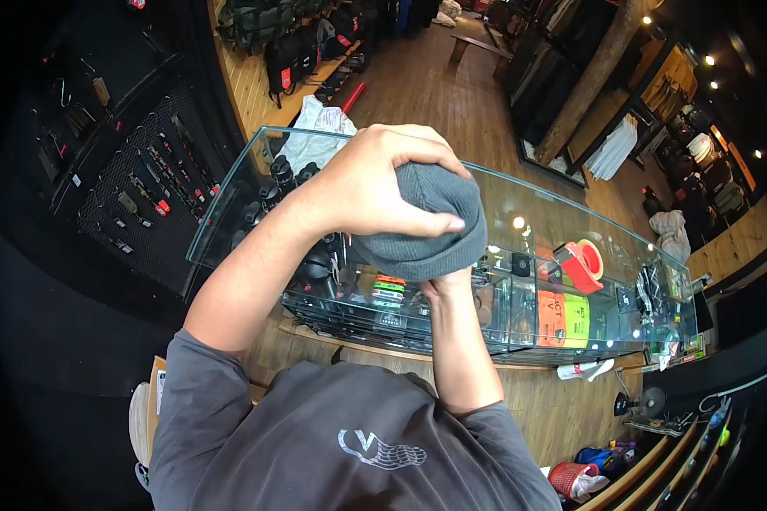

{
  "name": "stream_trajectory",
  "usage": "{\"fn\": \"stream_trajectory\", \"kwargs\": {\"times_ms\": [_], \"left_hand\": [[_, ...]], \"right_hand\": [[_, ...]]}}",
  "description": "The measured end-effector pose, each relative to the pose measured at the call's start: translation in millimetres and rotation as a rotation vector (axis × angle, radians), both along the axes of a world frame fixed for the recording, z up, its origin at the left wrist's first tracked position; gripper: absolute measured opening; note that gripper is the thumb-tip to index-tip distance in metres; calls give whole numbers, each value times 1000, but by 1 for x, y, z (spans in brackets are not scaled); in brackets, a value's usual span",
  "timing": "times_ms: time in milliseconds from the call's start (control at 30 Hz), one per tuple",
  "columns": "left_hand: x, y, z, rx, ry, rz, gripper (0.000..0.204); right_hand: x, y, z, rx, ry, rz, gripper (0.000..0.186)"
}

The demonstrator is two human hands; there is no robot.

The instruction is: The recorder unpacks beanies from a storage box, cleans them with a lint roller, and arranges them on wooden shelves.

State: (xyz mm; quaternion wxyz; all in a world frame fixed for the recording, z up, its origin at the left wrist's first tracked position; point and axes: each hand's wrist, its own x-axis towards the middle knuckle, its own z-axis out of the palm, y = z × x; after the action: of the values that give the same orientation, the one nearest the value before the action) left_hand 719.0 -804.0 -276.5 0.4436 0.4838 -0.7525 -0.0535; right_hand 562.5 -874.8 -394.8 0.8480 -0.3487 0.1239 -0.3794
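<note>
A dark grey ribbed knit beanie (pixel 435 247) is held up over the glass display counter. My left hand (pixel 379 183) is curled over its top and left side, thumb and fingers pressed on the knit. My right hand (pixel 443 285) is underneath it, mostly hidden by the beanie, with only the wrist and part of the lower hand showing. A red tape dispenser (pixel 575 268) stands on the glass to the right.
The glass counter (pixel 511 183) holds black gear, orange and yellow-green packets (pixel 575 319) and small goods. White cloth (pixel 311 128) lies at its far left. Hanging accessories (pixel 170 162) line the left wall. A small fan (pixel 652 400) and red basket (pixel 567 481) are at lower right.
</note>
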Motion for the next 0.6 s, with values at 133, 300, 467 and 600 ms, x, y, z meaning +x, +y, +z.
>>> {"fn": "stream_trajectory", "kwargs": {"times_ms": [133,300,467,600], "left_hand": [[8,16,-1,79,49,157,59],[33,51,19,-9,15,140,118],[-3,69,24,93,-103,258,94],[-31,90,13,112,86,424,76]], "right_hand": [[16,9,0,37,29,44,62],[25,0,7,24,-22,228,58],[30,6,21,65,-223,560,67],[29,12,21,90,-234,741,63]]}}
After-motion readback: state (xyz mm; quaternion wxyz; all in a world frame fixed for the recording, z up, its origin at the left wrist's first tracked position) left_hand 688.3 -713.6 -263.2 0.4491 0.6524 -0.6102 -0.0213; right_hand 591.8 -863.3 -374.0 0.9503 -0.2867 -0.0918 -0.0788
